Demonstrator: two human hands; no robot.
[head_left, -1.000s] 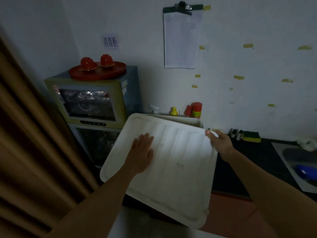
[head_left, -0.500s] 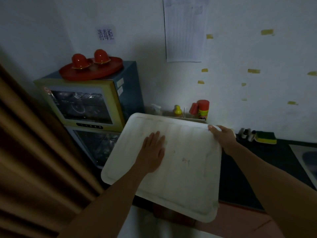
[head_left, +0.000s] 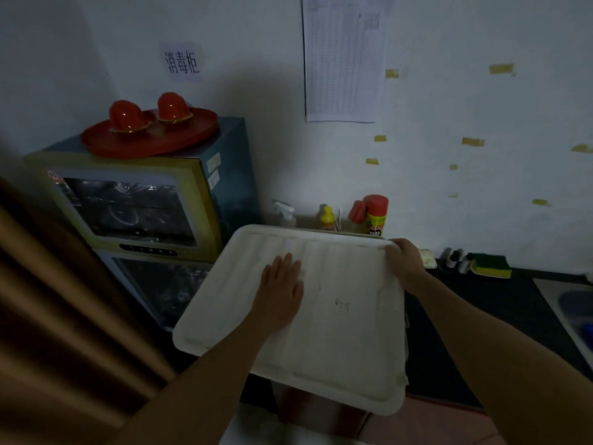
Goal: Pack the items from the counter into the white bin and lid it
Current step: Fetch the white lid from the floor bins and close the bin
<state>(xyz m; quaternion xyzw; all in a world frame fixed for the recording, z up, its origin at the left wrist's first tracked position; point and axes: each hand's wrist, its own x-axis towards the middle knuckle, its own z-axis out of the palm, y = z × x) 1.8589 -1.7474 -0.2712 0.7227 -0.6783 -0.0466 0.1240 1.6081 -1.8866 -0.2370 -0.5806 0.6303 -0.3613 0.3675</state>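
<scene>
The large white lid (head_left: 337, 319) lies almost flat over the white bin, whose rim (head_left: 340, 233) shows only as a thin strip at the lid's far edge. Bottle tops poke up behind that edge: a white spray bottle (head_left: 284, 211), a yellow bottle (head_left: 326, 216) and a red-capped can (head_left: 375, 213). My left hand (head_left: 282, 292) rests flat, palm down, on the middle of the lid. My right hand (head_left: 406, 261) grips the lid's far right corner. The bin's inside is hidden.
A two-door cabinet (head_left: 138, 213) stands left of the bin with a red tray (head_left: 192, 131) on top. The dark counter (head_left: 500, 303) runs right, with a green-yellow sponge (head_left: 492, 266), small bottles (head_left: 454, 258) and a sink (head_left: 574, 309). A brown curtain (head_left: 48, 316) hangs at left.
The lid has come down from a tilt to nearly flat over the bin. My left hand slid slightly toward its middle; my right hand kept hold of the corner.
</scene>
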